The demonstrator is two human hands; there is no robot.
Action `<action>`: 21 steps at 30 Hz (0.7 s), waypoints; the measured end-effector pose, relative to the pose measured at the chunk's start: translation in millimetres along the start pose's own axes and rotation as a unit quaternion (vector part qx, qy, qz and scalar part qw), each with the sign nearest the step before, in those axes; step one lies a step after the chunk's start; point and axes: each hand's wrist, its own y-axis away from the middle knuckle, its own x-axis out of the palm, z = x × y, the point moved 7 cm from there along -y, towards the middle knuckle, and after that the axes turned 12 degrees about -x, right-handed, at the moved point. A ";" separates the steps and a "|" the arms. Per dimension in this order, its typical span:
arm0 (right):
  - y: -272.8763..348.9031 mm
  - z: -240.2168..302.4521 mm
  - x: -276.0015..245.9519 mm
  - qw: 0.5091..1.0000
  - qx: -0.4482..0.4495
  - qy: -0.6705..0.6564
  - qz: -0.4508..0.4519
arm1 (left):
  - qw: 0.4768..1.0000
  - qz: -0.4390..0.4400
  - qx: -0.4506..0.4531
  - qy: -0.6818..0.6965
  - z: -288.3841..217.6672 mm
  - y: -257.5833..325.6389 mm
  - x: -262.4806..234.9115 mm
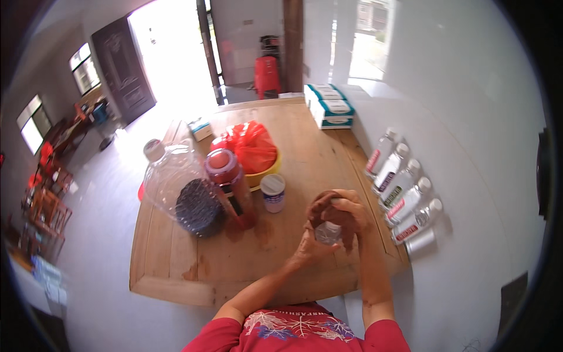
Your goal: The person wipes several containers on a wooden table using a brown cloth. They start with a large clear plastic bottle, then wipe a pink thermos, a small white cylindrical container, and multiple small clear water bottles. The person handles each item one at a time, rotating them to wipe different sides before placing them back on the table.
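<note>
Near table edge point(176, 287), both hands gripping small bottle point(328, 233)

Wooden table point(176, 270), large clear jug point(176, 182), red bottle point(231, 188), red bag point(253, 146), boxes point(329, 105)

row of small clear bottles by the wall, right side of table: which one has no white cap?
The nearest small clear bottle, at the row's near end. It looks shorter and shows no white cap, while the five other bottles beyond it each have one.

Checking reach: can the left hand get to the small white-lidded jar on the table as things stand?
Probably yes, but not freely: the left hand is cupped under a small clear bottle. The white-lidded jar stands just beyond it, with bare table between.
</note>
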 end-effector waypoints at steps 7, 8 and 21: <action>1.7 -38.9 -21.2 0.988 0.111 0.024 -0.105 | 1.000 0.016 -0.007 -0.002 -30.0 3.7 -5.0; 2.8 -54.6 -34.0 0.991 0.108 0.015 -0.081 | 0.999 0.032 0.007 -0.017 -23.0 -0.1 -3.3; 153.7 -125.9 -32.3 0.797 0.062 0.596 -0.072 | 0.997 0.017 0.069 0.038 -25.3 5.0 -2.2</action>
